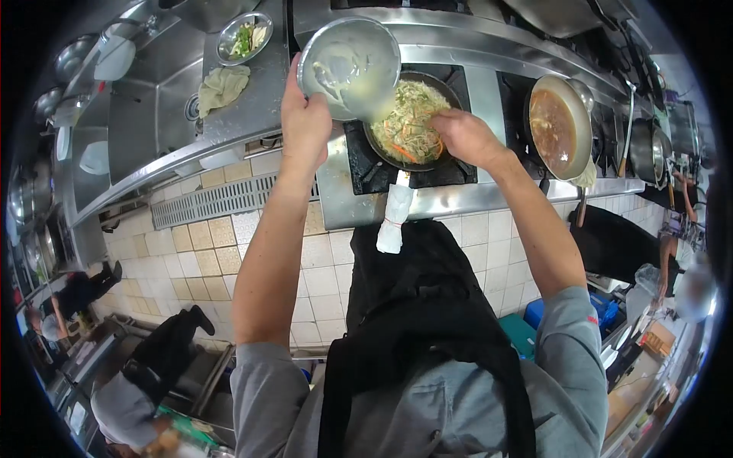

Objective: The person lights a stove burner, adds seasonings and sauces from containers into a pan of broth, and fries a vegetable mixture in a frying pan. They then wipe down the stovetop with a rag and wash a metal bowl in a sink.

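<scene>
My left hand grips a metal bowl by its edge and holds it tilted at the left side of a frying pan. A pale, wet residue coats the inside of the bowl, and its lower right side is blurred. Shredded vegetables with orange strips fill the pan, which sits on a burner. White cloth wraps the pan's handle, pointing toward me. At the pan's right side, my right hand has its fingers closed over the vegetables; what they hold, if anything, is hidden.
Right of the pan, another pan holds brown-red liquid. A sink, a crumpled cloth and a small bowl of chopped greens are at left. Co-workers stand behind me and at far right.
</scene>
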`<action>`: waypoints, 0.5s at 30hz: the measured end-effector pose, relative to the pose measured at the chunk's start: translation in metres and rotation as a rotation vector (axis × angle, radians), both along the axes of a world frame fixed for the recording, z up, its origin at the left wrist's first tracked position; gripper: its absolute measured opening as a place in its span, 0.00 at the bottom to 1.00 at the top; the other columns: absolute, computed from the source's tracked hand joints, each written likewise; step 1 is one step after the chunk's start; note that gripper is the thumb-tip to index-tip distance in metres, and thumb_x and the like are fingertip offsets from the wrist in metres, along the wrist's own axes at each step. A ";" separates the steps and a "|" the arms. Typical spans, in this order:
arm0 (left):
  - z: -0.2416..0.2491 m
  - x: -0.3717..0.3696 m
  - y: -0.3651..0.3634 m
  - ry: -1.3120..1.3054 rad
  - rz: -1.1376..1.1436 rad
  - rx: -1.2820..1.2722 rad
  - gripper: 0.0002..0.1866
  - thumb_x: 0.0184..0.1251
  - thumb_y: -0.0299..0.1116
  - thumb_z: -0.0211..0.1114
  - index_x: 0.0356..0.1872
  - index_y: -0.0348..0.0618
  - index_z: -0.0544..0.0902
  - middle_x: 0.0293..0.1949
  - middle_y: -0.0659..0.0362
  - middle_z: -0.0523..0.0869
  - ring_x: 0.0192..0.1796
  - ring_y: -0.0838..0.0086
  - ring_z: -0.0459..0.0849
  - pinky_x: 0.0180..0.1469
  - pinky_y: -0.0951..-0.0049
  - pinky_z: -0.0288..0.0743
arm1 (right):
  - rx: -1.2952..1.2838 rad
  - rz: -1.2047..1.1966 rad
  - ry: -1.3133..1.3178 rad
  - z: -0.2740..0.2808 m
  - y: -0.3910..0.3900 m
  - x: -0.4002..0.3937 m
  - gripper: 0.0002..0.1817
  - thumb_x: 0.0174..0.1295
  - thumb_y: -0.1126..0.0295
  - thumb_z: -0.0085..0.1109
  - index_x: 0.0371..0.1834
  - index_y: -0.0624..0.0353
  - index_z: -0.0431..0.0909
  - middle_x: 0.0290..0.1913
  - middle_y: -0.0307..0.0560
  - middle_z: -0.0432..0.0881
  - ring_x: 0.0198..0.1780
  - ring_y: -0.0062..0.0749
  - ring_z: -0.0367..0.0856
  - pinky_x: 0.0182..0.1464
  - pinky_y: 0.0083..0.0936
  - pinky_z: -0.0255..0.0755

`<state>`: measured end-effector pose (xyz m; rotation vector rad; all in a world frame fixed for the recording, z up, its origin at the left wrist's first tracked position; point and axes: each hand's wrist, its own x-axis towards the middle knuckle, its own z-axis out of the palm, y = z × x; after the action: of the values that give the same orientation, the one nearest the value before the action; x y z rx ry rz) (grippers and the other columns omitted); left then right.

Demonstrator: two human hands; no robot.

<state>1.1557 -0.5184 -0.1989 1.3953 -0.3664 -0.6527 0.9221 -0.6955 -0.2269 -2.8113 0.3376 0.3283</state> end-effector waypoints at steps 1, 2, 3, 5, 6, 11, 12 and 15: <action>0.000 -0.003 -0.001 0.015 -0.017 0.010 0.36 0.63 0.14 0.44 0.77 0.35 0.62 0.67 0.47 0.76 0.68 0.65 0.75 0.70 0.72 0.65 | 0.022 -0.052 -0.189 0.007 0.004 0.006 0.21 0.58 0.79 0.56 0.56 0.59 0.81 0.54 0.50 0.84 0.57 0.46 0.83 0.57 0.39 0.80; -0.002 -0.004 -0.002 0.016 -0.018 0.014 0.36 0.63 0.14 0.44 0.77 0.35 0.62 0.67 0.47 0.76 0.68 0.65 0.75 0.70 0.72 0.65 | 0.045 -0.107 -0.377 0.014 0.009 0.011 0.19 0.59 0.79 0.57 0.55 0.59 0.81 0.54 0.49 0.84 0.56 0.47 0.83 0.57 0.39 0.79; -0.005 -0.004 -0.003 -0.044 -0.084 0.045 0.36 0.63 0.15 0.45 0.77 0.37 0.62 0.67 0.46 0.77 0.68 0.65 0.76 0.70 0.72 0.66 | 0.127 -0.148 -0.372 0.027 0.015 0.017 0.18 0.59 0.80 0.57 0.53 0.60 0.81 0.56 0.47 0.83 0.57 0.47 0.82 0.58 0.38 0.79; -0.022 -0.007 -0.010 -0.192 -0.195 0.062 0.36 0.63 0.17 0.47 0.77 0.42 0.63 0.65 0.45 0.80 0.65 0.64 0.79 0.68 0.72 0.69 | 0.097 -0.084 -0.427 0.036 0.021 0.029 0.20 0.57 0.81 0.58 0.54 0.60 0.80 0.56 0.48 0.82 0.57 0.48 0.81 0.59 0.38 0.78; -0.021 -0.011 -0.016 -0.188 -0.203 0.059 0.36 0.63 0.17 0.47 0.77 0.42 0.63 0.65 0.45 0.80 0.65 0.64 0.79 0.68 0.72 0.69 | 0.069 -0.018 -0.476 0.037 0.024 0.032 0.21 0.56 0.82 0.58 0.55 0.60 0.80 0.57 0.48 0.82 0.58 0.48 0.80 0.60 0.39 0.78; 0.019 -0.031 -0.036 -0.445 -0.283 0.171 0.38 0.61 0.17 0.47 0.76 0.48 0.66 0.64 0.44 0.81 0.62 0.60 0.82 0.65 0.69 0.71 | -0.056 0.052 -0.422 0.030 0.019 0.038 0.24 0.53 0.84 0.56 0.56 0.63 0.80 0.59 0.51 0.81 0.59 0.50 0.80 0.62 0.41 0.76; 0.024 -0.029 -0.037 -0.501 -0.245 0.203 0.39 0.60 0.15 0.46 0.77 0.48 0.67 0.63 0.46 0.81 0.60 0.65 0.83 0.63 0.72 0.73 | -0.027 0.091 -0.418 0.034 0.017 0.033 0.24 0.52 0.84 0.55 0.56 0.63 0.80 0.58 0.53 0.82 0.59 0.51 0.81 0.63 0.42 0.75; 0.011 -0.007 -0.036 -0.394 -0.078 0.107 0.38 0.61 0.14 0.47 0.77 0.43 0.64 0.65 0.46 0.79 0.61 0.66 0.82 0.63 0.74 0.73 | 0.105 -0.004 -0.236 0.039 0.013 0.014 0.23 0.53 0.84 0.55 0.55 0.64 0.81 0.56 0.55 0.84 0.58 0.51 0.82 0.63 0.42 0.76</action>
<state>1.1491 -0.5547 -0.1884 1.6202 -0.7089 -0.4622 0.9357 -0.6823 -0.1879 -2.7082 0.2641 0.0110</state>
